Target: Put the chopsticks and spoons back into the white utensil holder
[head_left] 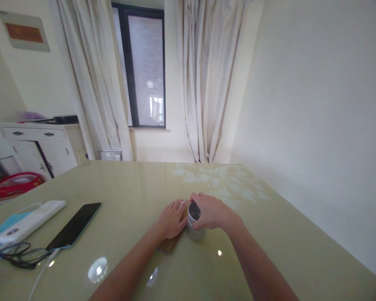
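Observation:
My left hand lies flat over a row of thin brown sticks, its fingers stretched forward on top of them. The sticks lie side by side on the table, and the hand hides much of their length. Just to the right stands a small whitish cylindrical container, upright, with a dark round top; I cannot tell whether that is a lid or an opening. Around its upper rim my right hand is closed, thumb on the near side and fingers on the far side. The sticks and the container are close together.
On the left of the glossy table lie a phone, a white power bank, a blue face mask, black glasses and a white cable. A wall borders the table's right edge.

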The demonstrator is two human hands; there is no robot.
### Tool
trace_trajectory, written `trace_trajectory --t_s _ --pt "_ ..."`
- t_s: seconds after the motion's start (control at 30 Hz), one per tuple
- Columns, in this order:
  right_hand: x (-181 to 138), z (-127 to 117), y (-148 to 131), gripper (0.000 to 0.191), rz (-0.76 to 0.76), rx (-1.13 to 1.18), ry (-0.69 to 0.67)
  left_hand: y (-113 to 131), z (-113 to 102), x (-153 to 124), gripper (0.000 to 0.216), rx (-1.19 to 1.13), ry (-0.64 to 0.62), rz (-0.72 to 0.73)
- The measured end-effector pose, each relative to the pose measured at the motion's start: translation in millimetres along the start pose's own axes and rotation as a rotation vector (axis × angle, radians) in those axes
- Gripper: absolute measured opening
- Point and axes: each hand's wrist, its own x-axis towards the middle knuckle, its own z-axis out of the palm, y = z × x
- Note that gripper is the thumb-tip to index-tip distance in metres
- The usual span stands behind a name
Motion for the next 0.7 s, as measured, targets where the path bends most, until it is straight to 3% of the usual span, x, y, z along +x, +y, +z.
trace_trajectory --t_s 0.2,0.4,0.53,0.7 --pt "-15 -1 13 0.062 -0.017 -0.009 0.013 2 -3 -3 0.064 0.001 -0.018 -0.009" --pt "-20 5 5 0.066 0.037 -0.070 0.041 6 -16 -2 0.064 0.040 0.008 -0.023" --pt "-25 -1 -4 0.080 0.013 -0.052 0.005 23 -26 6 0.038 0.045 0.065 -0.001" --pt "-30 -5 -5 0.078 -0.020 -0.041 -0.014 41 -25 20 0.017 0.069 -0.024 -0.092"
